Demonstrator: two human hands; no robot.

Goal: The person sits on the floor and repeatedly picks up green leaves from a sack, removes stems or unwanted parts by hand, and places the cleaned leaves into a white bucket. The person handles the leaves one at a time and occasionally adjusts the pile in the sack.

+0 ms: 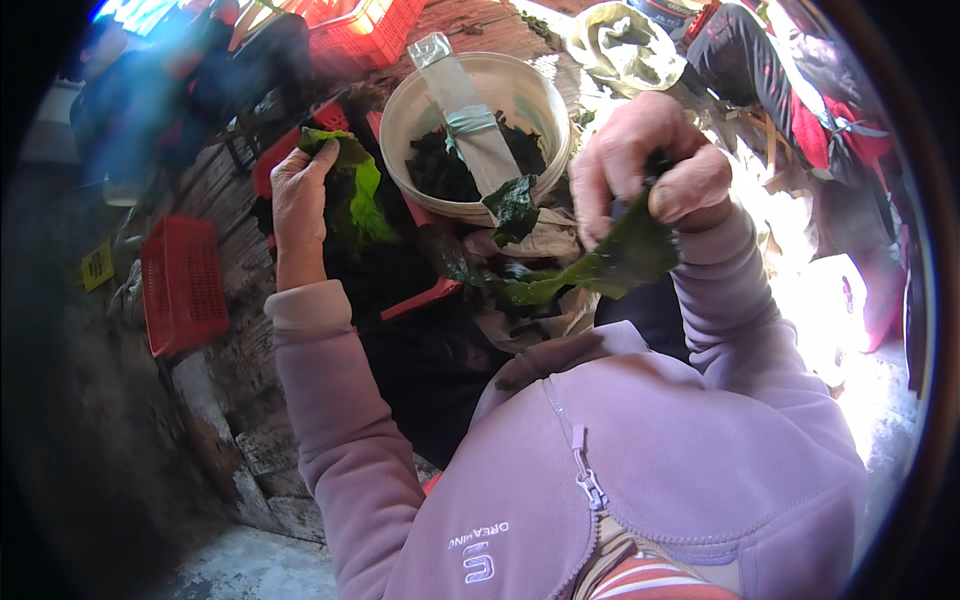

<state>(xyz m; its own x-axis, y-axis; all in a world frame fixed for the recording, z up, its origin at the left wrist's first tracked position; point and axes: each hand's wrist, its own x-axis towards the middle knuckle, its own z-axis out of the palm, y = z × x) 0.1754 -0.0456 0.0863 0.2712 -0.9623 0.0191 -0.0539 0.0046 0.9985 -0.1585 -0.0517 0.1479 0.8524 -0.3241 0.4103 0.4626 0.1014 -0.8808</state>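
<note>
My left hand (300,191) pinches the top of a bright green piece of kelp (367,199) between thumb and fingers. It is raised over a red plastic crate (424,296) heaped with dark seaweed. My right hand (649,169) grips a darker kelp strip (630,259), which sags to the left across my lap. Ahead of me stands a round white bucket (551,97) with dark seaweed pieces inside. Across its mouth lies a board (480,142), tied round with a pale green band. A dark seaweed piece (514,206) hangs at the board's near end.
A small red basket (184,285) sits on the wooden surface (247,232) at left. Farther off are another red crate (367,34) and a white sack (626,49) holding pale contents. People sit at the upper left (172,90) and upper right (739,56). Strong sunlight washes out the right side.
</note>
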